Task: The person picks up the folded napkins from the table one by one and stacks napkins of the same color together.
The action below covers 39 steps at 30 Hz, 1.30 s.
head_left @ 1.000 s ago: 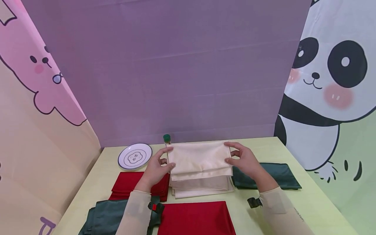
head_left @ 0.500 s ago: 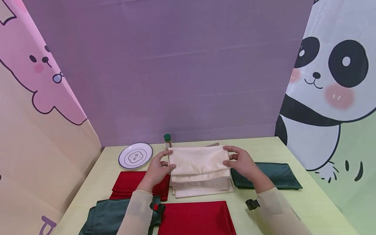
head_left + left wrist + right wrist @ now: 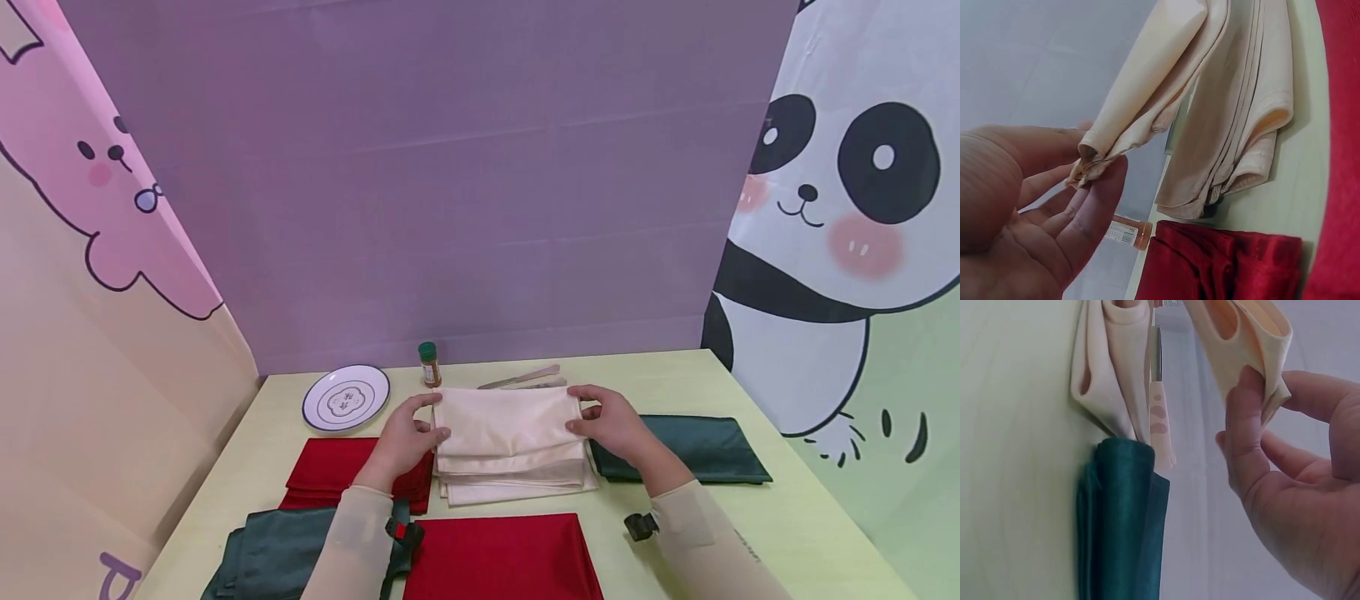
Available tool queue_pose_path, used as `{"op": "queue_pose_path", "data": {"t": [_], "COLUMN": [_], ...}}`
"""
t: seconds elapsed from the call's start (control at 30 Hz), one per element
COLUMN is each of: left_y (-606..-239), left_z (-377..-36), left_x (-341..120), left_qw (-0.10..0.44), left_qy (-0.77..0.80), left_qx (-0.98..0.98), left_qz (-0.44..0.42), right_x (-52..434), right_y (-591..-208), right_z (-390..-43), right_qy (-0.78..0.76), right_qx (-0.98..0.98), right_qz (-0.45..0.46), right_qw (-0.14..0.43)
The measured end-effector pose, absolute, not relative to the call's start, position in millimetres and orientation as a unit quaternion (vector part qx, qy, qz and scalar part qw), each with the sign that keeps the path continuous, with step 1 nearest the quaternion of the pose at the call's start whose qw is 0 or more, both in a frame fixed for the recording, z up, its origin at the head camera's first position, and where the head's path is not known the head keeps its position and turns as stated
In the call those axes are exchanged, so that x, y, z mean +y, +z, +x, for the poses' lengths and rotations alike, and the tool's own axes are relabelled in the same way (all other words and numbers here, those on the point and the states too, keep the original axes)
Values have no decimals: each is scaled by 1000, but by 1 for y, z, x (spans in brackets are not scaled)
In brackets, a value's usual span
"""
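A folded cream cloth [image 3: 506,421] hangs between both hands, just above other folded cream cloths [image 3: 517,492] stacked on the table. My left hand [image 3: 405,437] pinches its left end between thumb and fingers. At the right end, my right hand [image 3: 615,425] pinches it the same way. The left wrist view has the bunched corner of the held cloth [image 3: 1147,81] gripped at the fingertips, apart from the pile beside it. In the right wrist view, thumb and fingers hold the other corner, with layered folds of the cloth [image 3: 1247,344] visible.
Red folded cloth [image 3: 322,471] and dark green cloth [image 3: 277,550] lie at left. Another red cloth [image 3: 502,558] lies in front, a green one [image 3: 697,450] at right. Behind are a plate [image 3: 347,400], a green-capped jar [image 3: 429,367] and a light-handled utensil [image 3: 543,372].
Both hands have lowered the cream cloth toward the stack and slightly nearer to me. The jar and the utensil behind it have come into fuller view.
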<state>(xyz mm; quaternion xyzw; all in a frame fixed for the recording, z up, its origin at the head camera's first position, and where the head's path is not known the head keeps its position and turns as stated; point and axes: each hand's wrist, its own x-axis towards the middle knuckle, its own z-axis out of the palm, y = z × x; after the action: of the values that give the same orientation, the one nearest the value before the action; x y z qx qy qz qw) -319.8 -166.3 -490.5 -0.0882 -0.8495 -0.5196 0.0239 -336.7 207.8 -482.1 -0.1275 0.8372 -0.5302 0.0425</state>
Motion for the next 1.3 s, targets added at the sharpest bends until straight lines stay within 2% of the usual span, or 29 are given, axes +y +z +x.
{"op": "queue_pose_path", "data": {"t": [0.4,1.3], "left_y": [-491,-499], "left_z": [-317,-317], "left_x": [-165,-158], "left_qw": [-37,-40], "left_qy": [-506,-419], "left_qx": [-857,-903], "left_qz": [-91,-83], "right_x": [210,210], "right_y": [-481,-486], "right_z": [-331,-333], "right_qy": [-511,-434], "right_qx": [847,888], "right_qz": [-122,-116], "right_qw": [86,92]}}
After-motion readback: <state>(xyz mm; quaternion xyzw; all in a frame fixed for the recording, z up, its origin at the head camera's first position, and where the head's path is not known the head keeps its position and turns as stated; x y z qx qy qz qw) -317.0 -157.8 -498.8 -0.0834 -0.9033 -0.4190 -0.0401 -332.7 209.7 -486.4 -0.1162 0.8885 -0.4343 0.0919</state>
